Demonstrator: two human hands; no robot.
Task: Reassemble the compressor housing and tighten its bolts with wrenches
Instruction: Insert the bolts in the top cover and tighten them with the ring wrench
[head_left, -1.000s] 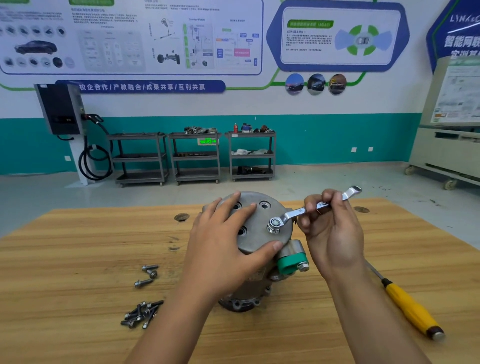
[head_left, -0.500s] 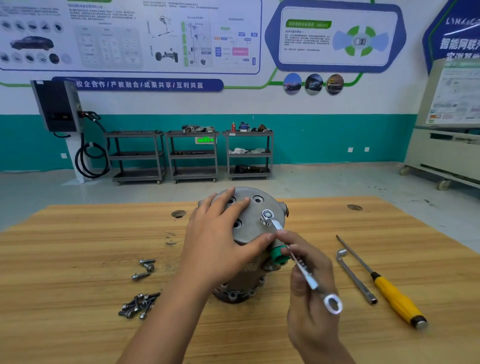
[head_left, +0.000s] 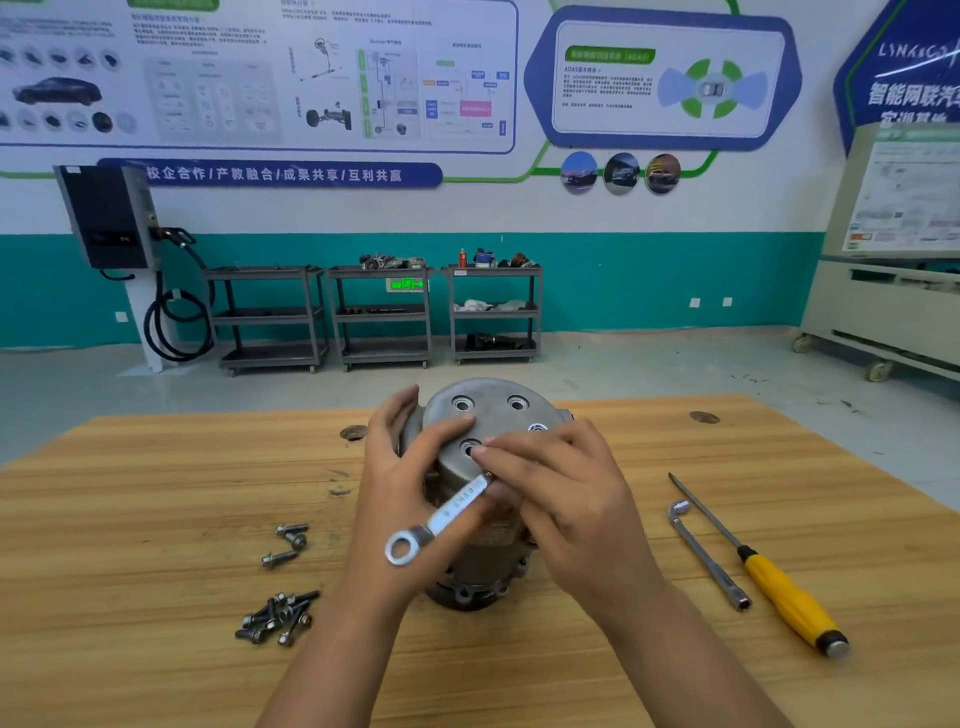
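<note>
Steel wrench (head_left: 451, 512) in pinch of R grip (head_left: 566, 493), at housing (head_left: 493, 415); L grip (head_left: 400, 493) flat on it

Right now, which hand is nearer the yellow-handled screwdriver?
Right. The right hand, gripping the wrench at the compressor housing, has the screwdriver off to its right; the left hand rests across the housing's left side, farther off.

A white wall (head_left: 467, 213) carries printed posters (head_left: 260, 78) above a teal band (head_left: 623, 280). Three grey shelf carts (head_left: 382, 312) stand along it on the grey floor (head_left: 623, 369). A black charging unit (head_left: 106, 218) is at the left and a beige wheeled cabinet (head_left: 883, 312) at the right.
</note>
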